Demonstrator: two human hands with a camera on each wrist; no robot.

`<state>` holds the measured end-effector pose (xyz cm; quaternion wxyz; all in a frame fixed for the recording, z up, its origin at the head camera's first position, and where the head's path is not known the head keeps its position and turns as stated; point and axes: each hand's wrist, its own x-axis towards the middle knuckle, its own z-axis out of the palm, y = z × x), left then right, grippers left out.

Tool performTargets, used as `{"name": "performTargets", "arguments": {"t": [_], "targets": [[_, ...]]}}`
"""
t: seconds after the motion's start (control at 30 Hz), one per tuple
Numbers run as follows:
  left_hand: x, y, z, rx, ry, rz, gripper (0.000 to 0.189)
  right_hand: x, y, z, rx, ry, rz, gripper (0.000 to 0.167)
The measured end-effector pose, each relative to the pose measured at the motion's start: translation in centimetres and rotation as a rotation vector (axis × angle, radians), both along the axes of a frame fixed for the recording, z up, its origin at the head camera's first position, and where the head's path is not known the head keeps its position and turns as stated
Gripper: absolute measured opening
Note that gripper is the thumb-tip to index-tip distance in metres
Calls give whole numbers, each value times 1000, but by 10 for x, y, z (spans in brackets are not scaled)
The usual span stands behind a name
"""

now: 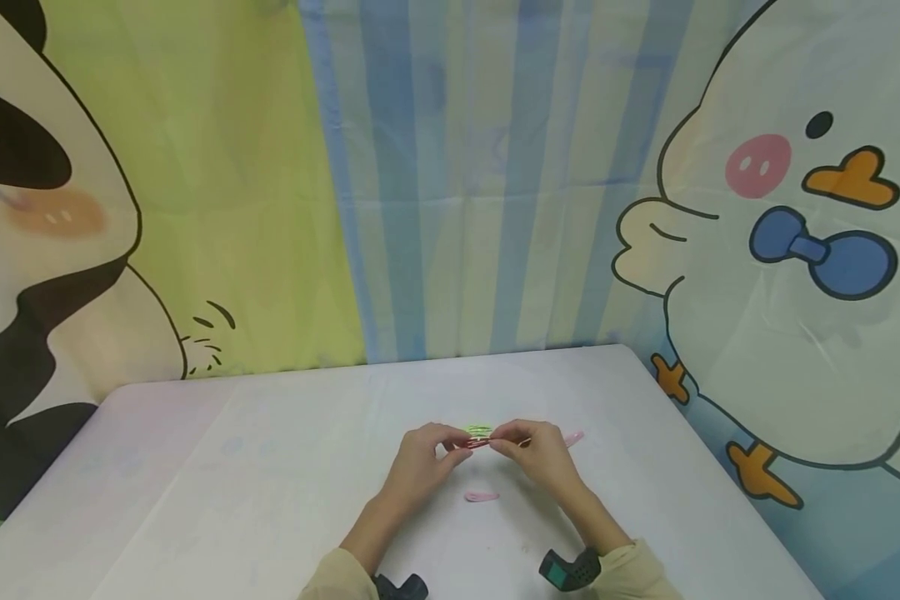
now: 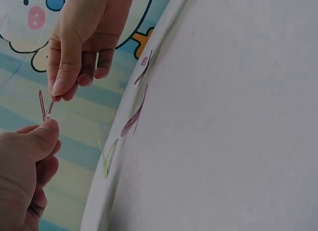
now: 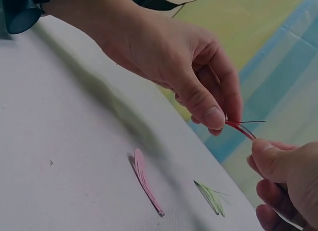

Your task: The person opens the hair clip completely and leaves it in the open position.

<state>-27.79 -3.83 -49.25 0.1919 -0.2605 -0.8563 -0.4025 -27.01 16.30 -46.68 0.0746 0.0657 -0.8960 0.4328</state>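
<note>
Above the white table both hands hold a red snap hair clip (image 1: 477, 443) between them, its two metal strips spread apart. My left hand (image 1: 423, 460) pinches one end with thumb and forefinger, clearly seen in the right wrist view. The other end of the clip (image 3: 242, 129) is pinched by my right hand (image 3: 293, 174). Just behind it on the table lies a sprung-open green hair clip (image 3: 211, 196). Nearer the body rests a pink hair clip (image 1: 482, 497). Beyond the right hand, another pink clip (image 1: 574, 437) is partly hidden.
In the left wrist view, two pinkish clips, one in the middle (image 2: 133, 120) and one farther up (image 2: 144, 67), lie near the edge of the table (image 2: 223, 141). A curtain (image 1: 457, 183) with cartoon figures hangs behind. Each wrist wears a dark device (image 1: 570, 571).
</note>
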Motion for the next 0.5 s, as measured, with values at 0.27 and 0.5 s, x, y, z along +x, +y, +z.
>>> {"name": "performTargets", "arguments": {"t": [0.27, 0.5], "targets": [[-3, 0, -8, -30, -40, 36, 16, -3, 0, -12, 38, 52, 15, 8], [-7, 1, -17, -60, -36, 62, 16, -8, 1, -21, 61, 135, 30, 11]]}}
